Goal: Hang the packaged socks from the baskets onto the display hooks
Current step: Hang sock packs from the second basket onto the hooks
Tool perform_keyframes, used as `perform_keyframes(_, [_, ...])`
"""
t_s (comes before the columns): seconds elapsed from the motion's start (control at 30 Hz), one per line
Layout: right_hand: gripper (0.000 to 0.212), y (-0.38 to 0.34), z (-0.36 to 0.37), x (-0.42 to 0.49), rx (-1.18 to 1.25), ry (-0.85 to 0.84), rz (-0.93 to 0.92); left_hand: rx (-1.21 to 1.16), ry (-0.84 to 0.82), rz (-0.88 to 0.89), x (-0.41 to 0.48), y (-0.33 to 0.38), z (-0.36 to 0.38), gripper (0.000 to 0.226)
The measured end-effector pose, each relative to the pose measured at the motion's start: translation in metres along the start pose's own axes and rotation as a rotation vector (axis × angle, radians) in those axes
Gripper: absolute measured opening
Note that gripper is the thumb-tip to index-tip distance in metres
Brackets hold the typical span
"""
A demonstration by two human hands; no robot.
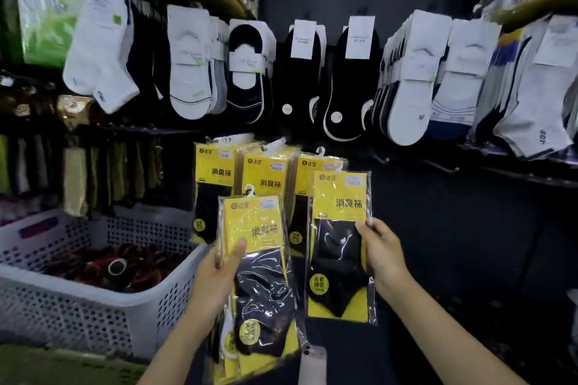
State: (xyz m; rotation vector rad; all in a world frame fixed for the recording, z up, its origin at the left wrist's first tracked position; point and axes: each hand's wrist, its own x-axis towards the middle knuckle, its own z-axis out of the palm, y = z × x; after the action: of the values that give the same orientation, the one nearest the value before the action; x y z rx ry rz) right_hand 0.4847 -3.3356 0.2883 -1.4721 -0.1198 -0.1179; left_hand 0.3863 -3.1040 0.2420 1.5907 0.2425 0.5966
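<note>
My left hand [223, 262] grips a stack of yellow-and-black sock packs [262, 278] at its left edge, thumb on the front pack. My right hand [380, 251] pinches one single sock pack [339, 241] by its right edge and holds it upright, level with the lower row of hooks. Three bunches of the same yellow packs [266, 172] hang on hooks just behind both hands. To the right of them, bare display hooks [442, 167] stick out of the dark panel.
A white perforated basket [93, 306] with dark red-and-black sock packs stands at the lower left. Rows of white and black socks [300, 72] hang above. More hanging goods crowd the left wall [93, 172]. A green surface [62, 366] lies at the bottom left.
</note>
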Motion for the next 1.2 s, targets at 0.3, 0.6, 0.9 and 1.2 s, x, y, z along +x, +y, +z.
perform_keyframes(0.3, [0.017, -0.021, 0.040, 0.046, -0.122, 0.064, -0.035, -0.071, 0.064, -0.039, 0.009, -0.010, -0.013, 0.058])
perform_keyframes(0.6, [0.031, 0.007, 0.049, 0.062, -0.060, 0.300, 0.182, -0.091, 0.046, -0.081, 0.008, -0.013, -0.015, 0.056])
perform_keyframes(0.9, [0.039, 0.029, 0.073, -0.035, -0.237, -0.311, 0.022, -0.159, -0.020, -0.097, -0.002, -0.008, 0.010, 0.033])
perform_keyframes(1.2, [0.014, 0.028, 0.056, -0.027, -0.085, -0.201, 0.072, -0.144, -0.062, -0.096, 0.000, -0.012, -0.001, 0.034])
